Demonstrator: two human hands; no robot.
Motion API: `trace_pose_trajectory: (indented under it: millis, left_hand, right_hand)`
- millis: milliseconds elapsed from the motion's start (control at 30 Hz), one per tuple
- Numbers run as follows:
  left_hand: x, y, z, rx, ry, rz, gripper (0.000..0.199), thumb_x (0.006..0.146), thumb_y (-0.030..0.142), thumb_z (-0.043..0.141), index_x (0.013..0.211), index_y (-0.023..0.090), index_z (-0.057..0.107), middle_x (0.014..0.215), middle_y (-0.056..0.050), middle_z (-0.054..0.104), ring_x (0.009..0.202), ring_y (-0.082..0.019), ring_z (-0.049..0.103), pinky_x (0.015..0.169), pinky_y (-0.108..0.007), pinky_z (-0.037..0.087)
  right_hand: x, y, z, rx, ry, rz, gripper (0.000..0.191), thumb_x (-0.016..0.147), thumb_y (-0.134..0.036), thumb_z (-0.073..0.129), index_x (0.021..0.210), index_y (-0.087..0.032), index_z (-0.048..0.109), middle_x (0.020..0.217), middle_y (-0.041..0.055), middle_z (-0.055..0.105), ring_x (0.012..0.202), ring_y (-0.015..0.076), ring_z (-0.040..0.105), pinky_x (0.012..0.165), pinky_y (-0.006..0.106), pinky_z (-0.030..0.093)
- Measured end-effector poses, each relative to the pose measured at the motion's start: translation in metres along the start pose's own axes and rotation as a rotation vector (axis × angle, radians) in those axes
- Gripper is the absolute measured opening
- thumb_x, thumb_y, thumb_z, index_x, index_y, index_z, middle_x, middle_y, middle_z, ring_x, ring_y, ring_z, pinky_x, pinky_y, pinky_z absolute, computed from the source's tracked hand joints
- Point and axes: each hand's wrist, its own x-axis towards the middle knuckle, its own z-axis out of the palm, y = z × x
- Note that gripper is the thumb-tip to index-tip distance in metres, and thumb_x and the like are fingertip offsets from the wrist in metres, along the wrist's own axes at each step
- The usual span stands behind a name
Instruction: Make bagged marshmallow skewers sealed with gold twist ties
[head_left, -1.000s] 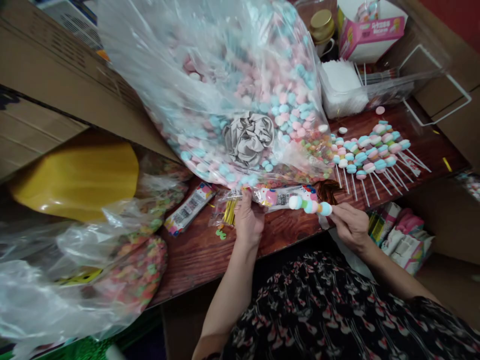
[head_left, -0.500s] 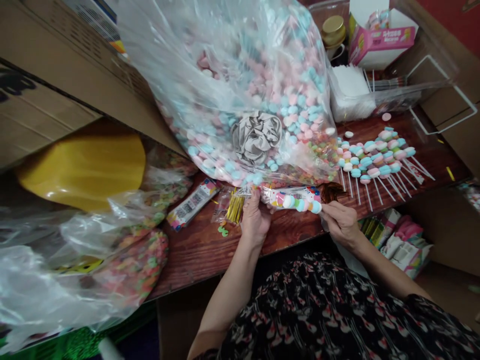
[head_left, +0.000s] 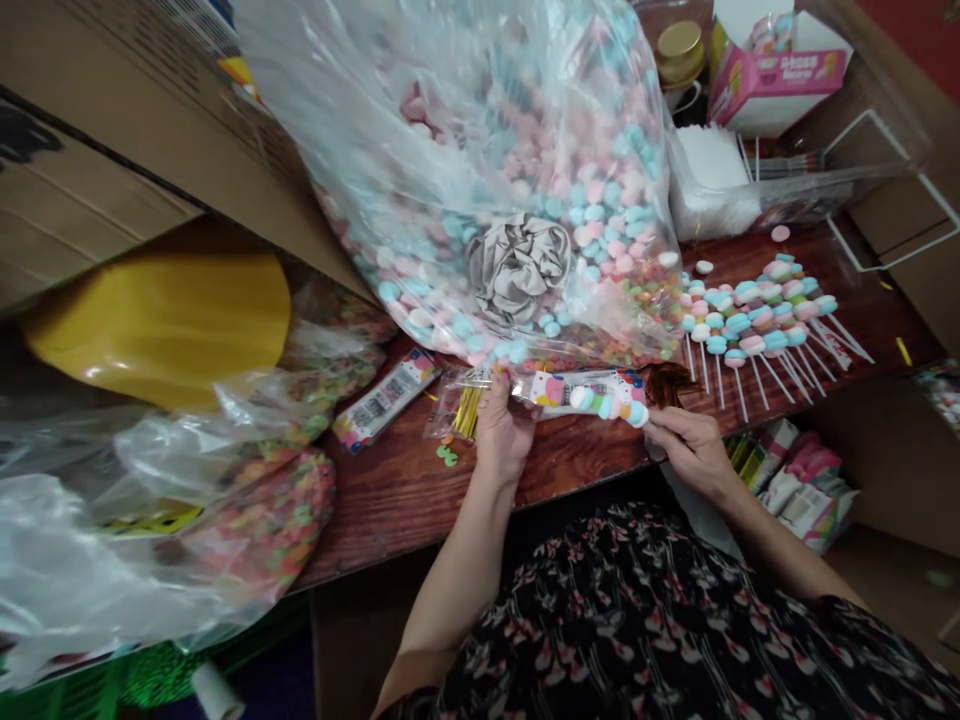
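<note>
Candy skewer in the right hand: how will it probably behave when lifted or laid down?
The candy skewer will probably stay stiff, since its candies line up almost straight, with the right hand gripping one end. It is likely light, as a simple pinch appears enough. Laid down, it may roll, because the candies look rounded.

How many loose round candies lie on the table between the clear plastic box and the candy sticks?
2: the pink candy, beyond the candy sticks, and the white candy, nearer the big bag. Others may be hidden under the bag.
</note>
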Motion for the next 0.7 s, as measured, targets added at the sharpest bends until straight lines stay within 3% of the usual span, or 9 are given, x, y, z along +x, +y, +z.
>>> trace_pose_trajectory:
  millis: [133, 300, 500, 700]
  left_hand:
    - [0.001, 0.003, 0.003, -0.056, 0.003, -0.066, 0.038, 0.061, 0.037, 0.088, 0.083, 0.020, 0.063, 0.059, 0.008, 0.061, 0.037, -0.005, 0.046, 0.033, -0.017, 0.032]
    - [-0.003, -0.002, 0.008, -0.051, -0.020, -0.109, 0.032, 0.070, 0.040, 0.082, 0.081, 0.019, 0.060, 0.060, 0.007, 0.061, 0.038, -0.005, 0.047, 0.033, -0.017, 0.033]
    - [-0.010, -0.005, 0.011, -0.010, -0.003, -0.119, 0.035, 0.067, 0.041, 0.084, 0.080, 0.019, 0.060, 0.059, 0.008, 0.058, 0.038, -0.003, 0.046, 0.033, -0.016, 0.031]
    - [-0.013, -0.010, 0.008, 0.073, -0.056, -0.041, 0.039, 0.060, 0.042, 0.087, 0.065, 0.017, 0.057, 0.052, 0.007, 0.056, 0.039, -0.006, 0.049, 0.035, -0.017, 0.034]
  right_hand:
    - [-0.002, -0.002, -0.002, 0.044, 0.085, -0.053, 0.015, 0.091, -0.019, 0.057, 0.095, -0.020, 0.071, 0.067, -0.0020, 0.054, 0.060, 0.0093, 0.050, 0.058, 0.022, 0.041]
    - [0.005, -0.010, 0.004, 0.004, 0.064, -0.140, 0.017, 0.091, -0.017, 0.056, 0.097, -0.020, 0.072, 0.069, -0.0006, 0.055, 0.060, 0.0097, 0.051, 0.059, 0.022, 0.042]
    - [0.007, -0.006, 0.009, -0.106, 0.066, -0.199, 0.020, 0.092, -0.017, 0.054, 0.101, -0.019, 0.071, 0.069, 0.0010, 0.054, 0.059, 0.0106, 0.051, 0.057, 0.023, 0.041]
    - [-0.001, 0.005, 0.007, -0.397, 0.067, -0.294, 0.025, 0.091, -0.016, 0.054, 0.111, -0.017, 0.068, 0.077, 0.0053, 0.063, 0.065, 0.0130, 0.056, 0.061, 0.024, 0.043]
